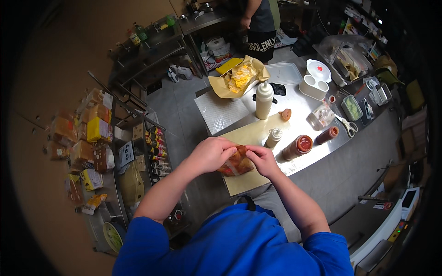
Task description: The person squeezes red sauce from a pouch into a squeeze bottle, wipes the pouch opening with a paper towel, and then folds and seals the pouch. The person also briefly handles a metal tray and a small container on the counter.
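Observation:
Both my left hand and my right hand pinch the gathered top of a plastic bag with reddish-brown contents. The bag is over the near end of a pale yellow cutting board. Just beyond my right hand, a small squeeze bottle stands upright, with an open bottle of red sauce to its right. Farther back are a tall squeeze bottle of pale sauce and a loose reddish bottle cap.
On the steel table are a smaller red sauce bottle, white-handled scissors, a white container and a paper-lined tray of yellow food. Shelves with bagged bread stand left. Another person stands beyond the table.

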Action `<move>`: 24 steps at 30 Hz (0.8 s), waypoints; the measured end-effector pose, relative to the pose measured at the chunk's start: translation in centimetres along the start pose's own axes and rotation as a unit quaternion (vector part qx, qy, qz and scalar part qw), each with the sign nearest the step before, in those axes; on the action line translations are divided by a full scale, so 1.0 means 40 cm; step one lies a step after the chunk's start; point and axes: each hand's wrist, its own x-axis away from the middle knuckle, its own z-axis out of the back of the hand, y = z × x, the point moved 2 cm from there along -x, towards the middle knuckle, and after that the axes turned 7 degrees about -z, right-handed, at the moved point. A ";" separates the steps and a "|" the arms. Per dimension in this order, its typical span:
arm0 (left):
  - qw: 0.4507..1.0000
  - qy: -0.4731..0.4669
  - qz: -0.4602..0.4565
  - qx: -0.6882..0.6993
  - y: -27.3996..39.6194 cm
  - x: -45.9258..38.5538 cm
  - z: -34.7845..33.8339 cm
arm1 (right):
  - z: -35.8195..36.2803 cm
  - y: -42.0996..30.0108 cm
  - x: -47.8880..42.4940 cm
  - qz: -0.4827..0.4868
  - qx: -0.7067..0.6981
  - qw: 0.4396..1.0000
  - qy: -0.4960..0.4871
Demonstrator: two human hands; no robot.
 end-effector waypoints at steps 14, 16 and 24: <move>0.984 0.012 0.102 0.147 -0.048 -0.022 0.003 | -0.022 0.001 -0.035 0.014 -0.143 0.989 0.014; 0.979 0.011 0.103 0.177 -0.049 -0.020 0.003 | -0.024 0.005 -0.036 0.015 -0.154 0.988 0.010; 0.988 -0.034 0.067 0.133 -0.038 -0.028 0.015 | -0.029 0.014 -0.024 0.010 -0.172 0.985 0.009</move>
